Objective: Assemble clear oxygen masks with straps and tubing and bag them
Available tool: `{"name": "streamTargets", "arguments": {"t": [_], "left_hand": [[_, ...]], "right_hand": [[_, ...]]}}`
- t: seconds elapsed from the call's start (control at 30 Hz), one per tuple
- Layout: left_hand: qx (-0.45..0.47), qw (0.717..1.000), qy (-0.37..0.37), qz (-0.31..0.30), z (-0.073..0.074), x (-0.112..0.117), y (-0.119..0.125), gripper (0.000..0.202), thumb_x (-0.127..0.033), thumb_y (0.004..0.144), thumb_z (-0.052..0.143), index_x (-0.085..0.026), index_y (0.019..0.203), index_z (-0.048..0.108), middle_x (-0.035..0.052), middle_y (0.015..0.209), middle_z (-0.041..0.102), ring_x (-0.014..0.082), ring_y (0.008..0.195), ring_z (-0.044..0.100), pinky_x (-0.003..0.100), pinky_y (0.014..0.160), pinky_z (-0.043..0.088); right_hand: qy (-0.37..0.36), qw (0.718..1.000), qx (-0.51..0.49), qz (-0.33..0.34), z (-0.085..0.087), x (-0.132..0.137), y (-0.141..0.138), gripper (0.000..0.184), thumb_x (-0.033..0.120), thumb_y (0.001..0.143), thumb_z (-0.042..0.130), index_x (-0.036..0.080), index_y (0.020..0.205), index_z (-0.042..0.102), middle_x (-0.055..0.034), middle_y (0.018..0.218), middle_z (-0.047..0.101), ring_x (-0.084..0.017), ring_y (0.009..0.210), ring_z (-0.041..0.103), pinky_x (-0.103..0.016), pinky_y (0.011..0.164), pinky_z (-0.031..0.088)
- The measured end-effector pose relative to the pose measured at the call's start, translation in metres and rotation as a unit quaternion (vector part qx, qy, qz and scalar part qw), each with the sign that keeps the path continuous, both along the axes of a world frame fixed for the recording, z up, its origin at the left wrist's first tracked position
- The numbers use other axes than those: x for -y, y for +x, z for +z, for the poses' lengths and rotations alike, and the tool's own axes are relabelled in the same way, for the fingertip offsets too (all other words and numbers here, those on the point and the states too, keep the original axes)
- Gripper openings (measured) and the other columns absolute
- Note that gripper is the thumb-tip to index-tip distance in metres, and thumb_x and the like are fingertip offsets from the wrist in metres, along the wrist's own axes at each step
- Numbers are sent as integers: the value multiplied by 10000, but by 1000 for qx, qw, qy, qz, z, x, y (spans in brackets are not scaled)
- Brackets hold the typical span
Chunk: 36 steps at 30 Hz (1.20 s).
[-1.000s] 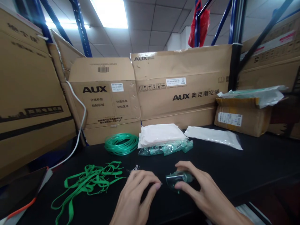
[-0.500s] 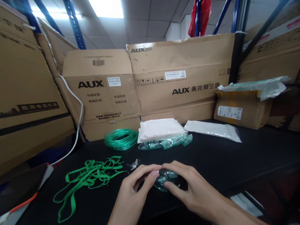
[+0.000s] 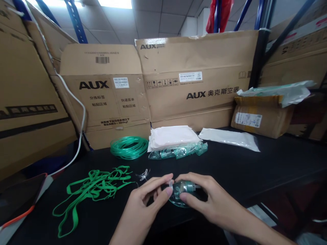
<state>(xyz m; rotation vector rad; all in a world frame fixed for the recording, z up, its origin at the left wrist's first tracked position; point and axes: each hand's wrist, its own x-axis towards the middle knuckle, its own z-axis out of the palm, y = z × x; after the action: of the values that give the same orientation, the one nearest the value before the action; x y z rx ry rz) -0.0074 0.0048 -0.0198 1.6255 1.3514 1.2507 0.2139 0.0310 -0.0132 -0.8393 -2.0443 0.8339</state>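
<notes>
A clear green-tinted oxygen mask (image 3: 180, 197) lies low on the black table near its front edge. My right hand (image 3: 204, 194) curls round its right side, thumb on the near face and fingers over the top. At the mask's left end, my left hand (image 3: 155, 194) pinches a small whitish clip (image 3: 171, 183) between thumb and fingers. Whether the clip is fastened to the mask I cannot tell. Just beyond my left hand lie a few small clear and white pieces (image 3: 144, 174). A tangle of green elastic straps (image 3: 95, 187) spreads to the left.
Behind are a coil of green tubing (image 3: 129, 147), a stack of white packets (image 3: 173, 137), more clear green masks (image 3: 178, 151) and a flat white bag (image 3: 230, 137). A carton (image 3: 258, 115) stands at right. A tablet-like device (image 3: 22, 194) sits at left.
My left fingers have drawn slightly apart from my right ones, and the whitish clip shows more. More of the mask's top is visible. The view has shifted a little.
</notes>
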Motion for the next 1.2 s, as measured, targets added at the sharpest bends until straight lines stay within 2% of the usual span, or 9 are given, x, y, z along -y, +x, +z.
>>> {"name": "streamTargets", "arguments": {"t": [0.27, 0.47, 0.67, 0.77, 0.87, 0.93, 1.07, 1.13, 1.2], "left_hand": [[-11, 1000, 7, 1, 4, -1, 2, 298, -457, 819, 772, -309, 1064, 854, 44, 1059, 812, 230, 848, 731, 293, 763, 607], [23, 999, -11, -19, 10, 0, 3, 243, -443, 805, 785, -354, 1019, 860, 21, 1072, 821, 266, 1030, 759, 289, 879, 613], [37, 999, -4, 17, 2, 2, 6, 268, -449, 797, 806, -327, 1031, 856, 24, 1070, 806, 219, 884, 725, 261, 773, 587], [42, 999, -7, 29, 4, 4, 10, 260, -453, 793, 793, -304, 999, 849, 19, 1034, 794, 192, 817, 687, 255, 754, 562], [39, 998, 0, 46, 7, 6, 14, 265, -456, 788, 781, -266, 971, 806, -1, 885, 748, 156, 721, 635, 231, 703, 537], [37, 997, 10, 71, 8, 7, 17, 262, -469, 792, 779, -246, 922, 732, -34, 754, 665, 136, 658, 595, 209, 644, 509], [-51, 991, 56, 112, 5, 12, 19, 310, -504, 868, 726, -231, 766, 619, -59, 630, 561, 123, 563, 548, 203, 547, 454], [-115, 981, 117, 105, 4, 15, 20, 283, -453, 907, 713, -227, 747, 651, -48, 650, 606, 121, 555, 563, 206, 546, 457], [-151, 967, 187, 86, 4, 18, 20, 188, -363, 945, 694, -237, 807, 700, -38, 738, 679, 116, 580, 597, 199, 572, 478]], "right_hand": [[-5, 1000, 0, -2, 2, 3, 3, 304, 365, 964, 701, 325, 1263, 736, -7, 1276, 757, -253, 1208, 683, -377, 1053, 526], [-19, 1000, -5, -5, 4, 3, 5, 303, 408, 966, 694, 341, 1258, 741, 3, 1279, 758, -253, 1209, 687, -353, 1029, 548], [-31, 999, -29, 9, 6, 3, 5, 280, 377, 971, 689, 354, 1243, 751, 18, 1210, 780, -230, 1132, 715, -315, 972, 562], [-37, 998, -35, 25, 8, 3, 4, 271, 348, 969, 697, 358, 1235, 746, 32, 1201, 775, -220, 1152, 699, -308, 986, 540], [-47, 997, -45, 41, 9, 2, 3, 261, 284, 954, 713, 327, 1209, 744, 31, 1182, 772, -204, 1124, 701, -291, 973, 527], [-48, 997, -54, 38, 8, 1, 3, 253, 258, 936, 731, 313, 1183, 736, 33, 1168, 767, -197, 1117, 698, -283, 972, 515], [-41, 996, -68, 33, -1, -3, 3, 308, 221, 901, 766, 317, 1186, 698, 39, 1161, 745, -193, 1120, 682, -286, 979, 502], [-41, 995, -78, 36, -8, -5, 2, 323, 194, 888, 775, 316, 1172, 682, 37, 1168, 733, -194, 1121, 676, -294, 989, 502], [-49, 994, -91, 42, -12, -7, 1, 329, 177, 873, 791, 310, 1148, 667, 37, 1152, 727, -194, 1115, 679, -294, 986, 511]]}}
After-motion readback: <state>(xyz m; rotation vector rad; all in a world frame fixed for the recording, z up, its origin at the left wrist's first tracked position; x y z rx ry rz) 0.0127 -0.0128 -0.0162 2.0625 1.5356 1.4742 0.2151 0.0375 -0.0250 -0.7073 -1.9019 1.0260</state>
